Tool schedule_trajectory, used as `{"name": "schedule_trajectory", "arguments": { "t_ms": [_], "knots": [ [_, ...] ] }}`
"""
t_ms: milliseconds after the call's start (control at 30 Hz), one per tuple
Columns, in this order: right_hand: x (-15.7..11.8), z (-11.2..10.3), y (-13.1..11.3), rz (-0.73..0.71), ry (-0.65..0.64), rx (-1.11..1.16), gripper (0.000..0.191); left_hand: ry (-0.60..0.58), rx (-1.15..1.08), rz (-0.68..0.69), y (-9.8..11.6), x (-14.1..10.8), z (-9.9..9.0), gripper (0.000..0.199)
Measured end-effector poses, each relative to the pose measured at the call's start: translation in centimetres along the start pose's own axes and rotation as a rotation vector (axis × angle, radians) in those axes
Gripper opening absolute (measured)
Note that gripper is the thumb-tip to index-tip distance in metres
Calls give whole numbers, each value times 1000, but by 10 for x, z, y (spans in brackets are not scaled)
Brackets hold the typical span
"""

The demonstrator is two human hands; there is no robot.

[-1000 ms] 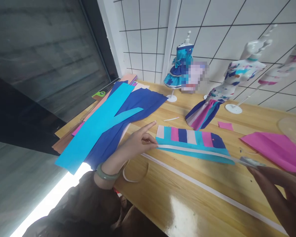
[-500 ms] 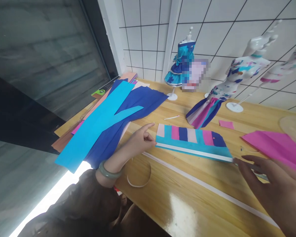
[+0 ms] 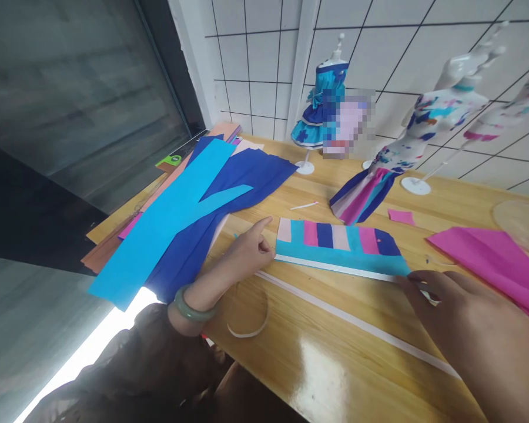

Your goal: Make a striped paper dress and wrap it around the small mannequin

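white tape (image 3: 335, 267) runs along the near edge of the striped panel (image 3: 340, 254). at the panel's near left corner the left hand (image 3: 251, 247) pinches one end; by its right corner the right hand (image 3: 462, 311) pinches it too. it looks light and limp, probably best held taut near both ends.

Left hand (image 3: 252, 251) and right hand (image 3: 461, 314) hold white tape (image 3: 335, 267) along striped fabric (image 3: 340, 238).
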State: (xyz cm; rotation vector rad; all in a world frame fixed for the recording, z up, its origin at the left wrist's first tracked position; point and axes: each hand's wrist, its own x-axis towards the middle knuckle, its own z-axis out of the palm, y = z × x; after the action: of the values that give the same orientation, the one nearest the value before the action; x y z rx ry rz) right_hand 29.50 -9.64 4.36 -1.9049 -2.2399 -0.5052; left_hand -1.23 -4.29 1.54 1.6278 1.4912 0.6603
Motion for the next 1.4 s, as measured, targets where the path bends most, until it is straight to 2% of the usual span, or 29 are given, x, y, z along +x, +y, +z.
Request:
{"name": "schedule_trajectory", "arguments": {
  "t_ms": [100, 267, 433, 867, 1400],
  "knots": [
    [0, 5, 3, -81, 10, -68, 43, -4, -5, -2, 2, -1, 0, 78],
    [1, 15, 6, -98, 64, -138, 34, 3, -17, 2, -1, 0, 1, 77],
    [2, 14, 3, -128, -16, -183, 25, -7, -3, 9, -2, 2, 1, 77],
    [4, 17, -9, -108, -39, -261, 26, -5, 47, -14, 2, 4, 0, 75],
    [3, 21, -8, -120, -36, -266, 21, -7, 96, 0, 2, 3, 0, 68]
  ]
}}
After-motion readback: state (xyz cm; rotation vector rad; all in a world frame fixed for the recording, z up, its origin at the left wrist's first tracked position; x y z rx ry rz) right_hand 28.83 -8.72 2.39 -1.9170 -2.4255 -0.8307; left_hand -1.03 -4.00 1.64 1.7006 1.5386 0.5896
